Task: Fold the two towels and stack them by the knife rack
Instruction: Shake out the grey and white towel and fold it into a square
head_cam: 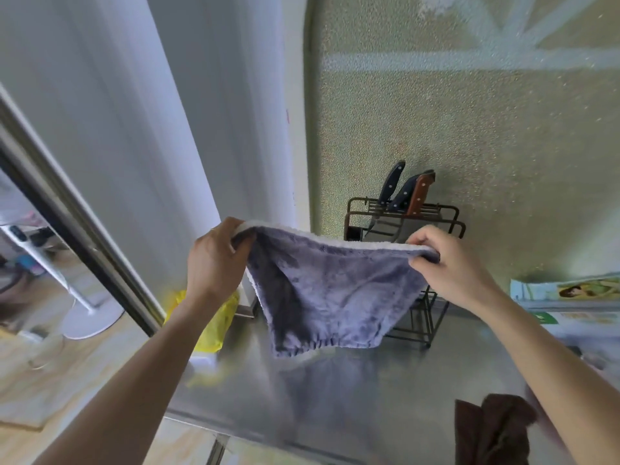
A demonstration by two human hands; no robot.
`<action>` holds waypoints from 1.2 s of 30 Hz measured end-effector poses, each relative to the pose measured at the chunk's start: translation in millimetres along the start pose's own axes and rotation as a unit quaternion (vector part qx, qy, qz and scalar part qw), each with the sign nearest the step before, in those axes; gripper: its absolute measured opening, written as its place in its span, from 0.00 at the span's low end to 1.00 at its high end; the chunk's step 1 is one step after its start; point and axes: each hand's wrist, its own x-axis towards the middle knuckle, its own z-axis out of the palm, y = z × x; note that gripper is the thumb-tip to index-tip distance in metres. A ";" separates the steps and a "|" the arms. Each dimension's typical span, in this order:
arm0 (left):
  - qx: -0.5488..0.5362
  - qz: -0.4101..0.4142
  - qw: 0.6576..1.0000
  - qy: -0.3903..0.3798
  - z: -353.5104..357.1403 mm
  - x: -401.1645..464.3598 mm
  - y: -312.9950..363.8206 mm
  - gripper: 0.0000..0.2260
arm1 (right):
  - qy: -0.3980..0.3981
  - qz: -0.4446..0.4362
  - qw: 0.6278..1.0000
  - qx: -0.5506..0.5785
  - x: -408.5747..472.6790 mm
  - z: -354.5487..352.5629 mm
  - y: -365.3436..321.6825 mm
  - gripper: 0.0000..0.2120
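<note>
Head camera is looking down at two bare arms. What are the hands holding?

— Both are holding up a fuzzy purple towel [330, 293]. The left hand [214, 260] is pinching one top corner, fingers closed on the cloth. The right hand [446, 263] is pinching the other top corner, fingers curled tight around the edge.

— What is the towel looking like?

— It is soft and fluffy, purple on this side, with a white strip showing along the top edge. It is sagging in the middle and hanging down over the table [352, 397], which is smooth, shiny metal. Its bottom edge is wrinkly and is hanging just above the tabletop.

— Where is the other towel?

— A dark brown towel [493, 427] is lying crumpled in a lump on the table, near the front, under the right arm.

— And the knife rack?

— The knife rack [402, 229] is standing at the back of the table, against a bumpy, sparkly wall. It is made of thin dark wire bars. Knives are sticking up out of it, two with dark blue handles [391, 186] and one with a reddish-brown handle [421, 193]. The purple towel is hanging in front of it, hiding part of it.

— Anything else?

— A crinkly yellow bag [214, 317] is sitting behind the left arm.
</note>
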 end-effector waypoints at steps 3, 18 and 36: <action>-0.072 0.002 0.997 -0.021 1.1 14.1 16.0 0.04 | -0.036 -0.031 0.998 0.028 8.5 8.5 -30.4 0.12; -0.266 -0.012 0.953 -0.144 70.7 -27.0 28.1 0.14 | 0.124 0.173 0.816 0.538 59.8 15.0 -117.6 0.15; -0.038 -0.041 0.964 -0.261 139.7 -74.4 -37.8 0.09 | 0.287 0.175 0.935 0.114 -19.3 -57.2 2.0 0.16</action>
